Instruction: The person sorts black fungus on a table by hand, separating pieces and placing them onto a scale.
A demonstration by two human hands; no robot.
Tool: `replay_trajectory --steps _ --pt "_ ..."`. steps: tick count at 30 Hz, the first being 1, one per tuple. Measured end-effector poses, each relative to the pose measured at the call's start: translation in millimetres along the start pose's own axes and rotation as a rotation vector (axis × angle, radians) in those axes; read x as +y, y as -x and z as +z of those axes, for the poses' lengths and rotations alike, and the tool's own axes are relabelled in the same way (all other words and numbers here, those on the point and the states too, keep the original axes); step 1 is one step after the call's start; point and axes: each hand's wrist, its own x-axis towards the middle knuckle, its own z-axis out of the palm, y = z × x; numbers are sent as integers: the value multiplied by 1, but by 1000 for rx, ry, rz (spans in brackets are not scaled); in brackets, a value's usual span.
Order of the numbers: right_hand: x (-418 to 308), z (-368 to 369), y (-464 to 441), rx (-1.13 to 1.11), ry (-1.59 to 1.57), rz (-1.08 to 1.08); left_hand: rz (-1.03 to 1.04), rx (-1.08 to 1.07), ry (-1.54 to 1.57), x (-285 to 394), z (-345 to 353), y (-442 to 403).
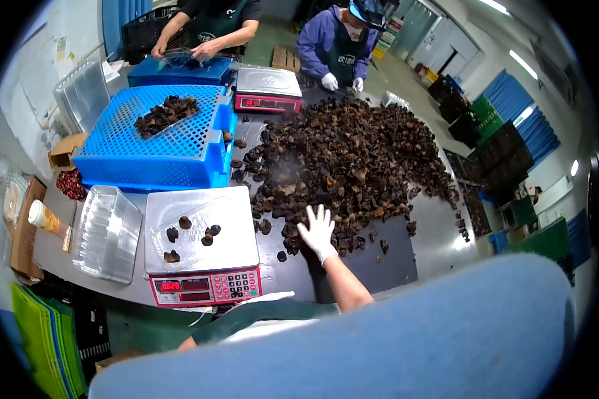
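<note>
My right hand (317,231), in a white glove, rests palm down at the near edge of a big heap of dark brown dried pieces (353,153), fingers spread, holding nothing visible. My left hand cannot be made out; a white shape at the near table edge is too unclear to name. To the left, a scale (203,289) with a red front and lit digits bears a clear plastic tray (190,247) with several dark pieces on it. Beside the scale are stacked clear plastic containers (106,233).
A blue crate (146,166) bears another filled tray (166,116). Behind it is a second scale (267,81). Two people (216,26) (336,43) work across the table. A cup (43,216) stands at left; green crates (43,332) are lower left.
</note>
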Motion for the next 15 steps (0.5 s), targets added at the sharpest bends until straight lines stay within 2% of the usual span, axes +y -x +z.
replay_trajectory --steps 2,4,5,6,8,10,11,12,15 --pt "-19 -6 24 -37 -1 -118 -16 0 7 8 -5 -3" --pt "-22 -24 57 -95 106 -328 -23 3 -7 16 -10 -8" --pt "-21 -30 71 -208 145 -409 -26 7 -27 20 -11 -12" --pt "-9 -19 86 -91 -12 -470 -22 24 -71 25 -14 -14" --pt "13 -37 98 -108 -120 -507 11 59 -181 33 -17 -27" --pt "43 -44 103 -30 -127 -463 238 240 -435 36 -15 -44" --pt "58 -44 104 69 -171 -429 312 293 -386 40 -13 -49" --pt "71 -52 103 124 -152 -406 359 378 -487 39 -12 -56" --pt "100 -52 100 298 -201 -146 407 521 -612 68 -18 -79"
